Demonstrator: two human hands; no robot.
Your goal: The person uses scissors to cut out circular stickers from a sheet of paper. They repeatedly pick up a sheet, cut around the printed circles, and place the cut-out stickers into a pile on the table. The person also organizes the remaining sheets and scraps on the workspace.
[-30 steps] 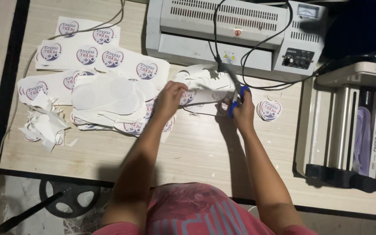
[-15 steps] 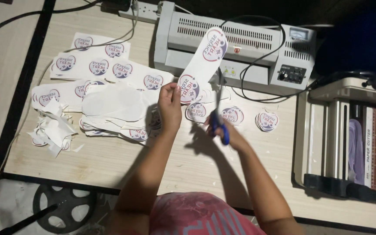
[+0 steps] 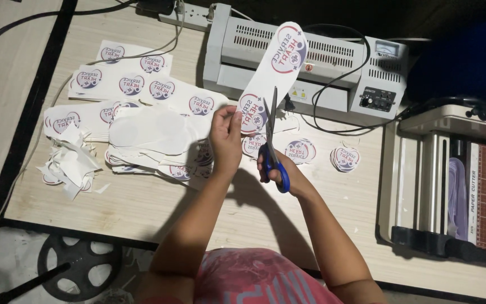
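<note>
My left hand (image 3: 226,132) pinches the lower end of a long white laminated strip (image 3: 274,73) printed with two round logos, held up over the table. In my right hand (image 3: 277,171) are blue-handled scissors (image 3: 272,143); their blades point up and meet the strip's edge beside the lower logo. Under my hands, cut round stickers (image 3: 301,151) lie in small stacks on the wooden table (image 3: 142,202).
A grey laminator (image 3: 310,67) with black cables stands at the back. Printed sheets and white cut-outs (image 3: 142,129) pile up on the left, with paper scraps (image 3: 68,163) beside them. A paper cutter (image 3: 457,186) fills the right side. A black wheel (image 3: 80,264) lies on the floor.
A second ago both hands were low on the table. The left hand has since lifted the printed strip, and the scissors have come up to its edge.
</note>
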